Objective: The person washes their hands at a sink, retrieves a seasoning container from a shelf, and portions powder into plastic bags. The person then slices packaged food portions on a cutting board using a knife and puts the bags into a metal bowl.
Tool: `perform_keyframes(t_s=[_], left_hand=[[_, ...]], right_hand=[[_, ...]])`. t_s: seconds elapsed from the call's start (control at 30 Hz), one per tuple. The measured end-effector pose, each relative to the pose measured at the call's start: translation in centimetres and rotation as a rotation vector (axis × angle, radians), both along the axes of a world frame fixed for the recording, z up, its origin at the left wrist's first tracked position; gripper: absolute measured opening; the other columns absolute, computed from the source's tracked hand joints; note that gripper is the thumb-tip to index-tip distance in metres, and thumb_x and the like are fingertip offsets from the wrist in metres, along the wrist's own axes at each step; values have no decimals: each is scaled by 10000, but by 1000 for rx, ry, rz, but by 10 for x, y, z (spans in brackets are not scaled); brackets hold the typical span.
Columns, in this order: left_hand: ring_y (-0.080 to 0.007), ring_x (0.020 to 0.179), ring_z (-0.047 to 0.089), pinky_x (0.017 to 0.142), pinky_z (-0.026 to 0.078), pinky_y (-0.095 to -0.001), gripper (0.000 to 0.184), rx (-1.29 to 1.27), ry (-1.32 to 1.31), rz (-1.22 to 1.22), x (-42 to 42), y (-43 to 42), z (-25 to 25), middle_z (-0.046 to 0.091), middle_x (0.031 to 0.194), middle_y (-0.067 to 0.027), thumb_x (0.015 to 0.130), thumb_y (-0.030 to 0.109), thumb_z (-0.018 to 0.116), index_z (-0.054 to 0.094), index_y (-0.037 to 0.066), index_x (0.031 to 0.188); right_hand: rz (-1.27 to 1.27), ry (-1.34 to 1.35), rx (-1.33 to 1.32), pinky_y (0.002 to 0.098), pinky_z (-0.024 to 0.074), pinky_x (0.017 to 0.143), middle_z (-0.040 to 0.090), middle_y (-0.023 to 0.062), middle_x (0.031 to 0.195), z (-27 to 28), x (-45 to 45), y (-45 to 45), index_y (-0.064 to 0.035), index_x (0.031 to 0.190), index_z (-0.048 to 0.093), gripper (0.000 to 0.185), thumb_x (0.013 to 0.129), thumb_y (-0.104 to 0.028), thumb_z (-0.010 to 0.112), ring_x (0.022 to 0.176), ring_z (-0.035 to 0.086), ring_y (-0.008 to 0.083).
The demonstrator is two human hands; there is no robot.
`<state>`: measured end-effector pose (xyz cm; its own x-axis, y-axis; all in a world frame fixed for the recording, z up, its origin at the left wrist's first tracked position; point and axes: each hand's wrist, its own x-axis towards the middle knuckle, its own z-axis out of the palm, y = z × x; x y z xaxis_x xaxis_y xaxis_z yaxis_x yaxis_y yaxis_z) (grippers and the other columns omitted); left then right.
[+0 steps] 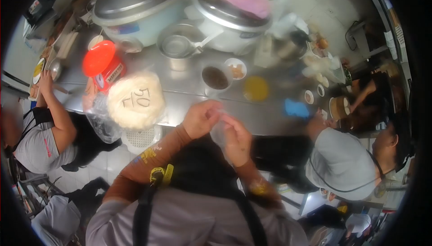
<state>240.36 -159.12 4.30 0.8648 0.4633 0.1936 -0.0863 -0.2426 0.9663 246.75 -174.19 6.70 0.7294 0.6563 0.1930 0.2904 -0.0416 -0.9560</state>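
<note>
Both my hands meet in front of my apron at the counter's near edge. My left hand [201,120] pinches the top of a thin clear plastic bag [218,134], and my right hand [238,141] grips the same bag from the other side. The bag hangs down between them; what it holds, if anything, is too blurred to tell. Just beyond my hands stands a white container [216,78] with dark brown contents. A small white bowl [236,69] with pale brown pieces sits behind it. To its right is a round yellow item [256,88], blurred.
A pale round lid marked 50 [137,100] and a red scale [104,64] stand at left. Two large lidded cookers [139,12] line the back, near a metal pot with a ladle [177,46]. A blue cloth [296,108] lies right. Co-workers stand on both sides.
</note>
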Motion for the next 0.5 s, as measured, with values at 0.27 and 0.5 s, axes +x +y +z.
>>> perform_keyframes(t_s=[0.27,0.5], left_hand=[[-308,723,606,640,496,-374,153,527,-290,-112,22,-38,19,612,838,-109,793,93,672,659,64,943],[-327,783,594,694,479,-410,181,413,-275,-161,26,-53,28,597,865,-95,767,83,675,639,74,944]], right_hand=[[187,979,345,301,454,942,602,103,1149,-50,24,-24,15,1200,550,301,938,-95,452,1086,574,187],[202,906,466,401,397,1046,494,180,1352,-27,54,-7,38,1352,419,501,994,-309,466,1226,504,288]])
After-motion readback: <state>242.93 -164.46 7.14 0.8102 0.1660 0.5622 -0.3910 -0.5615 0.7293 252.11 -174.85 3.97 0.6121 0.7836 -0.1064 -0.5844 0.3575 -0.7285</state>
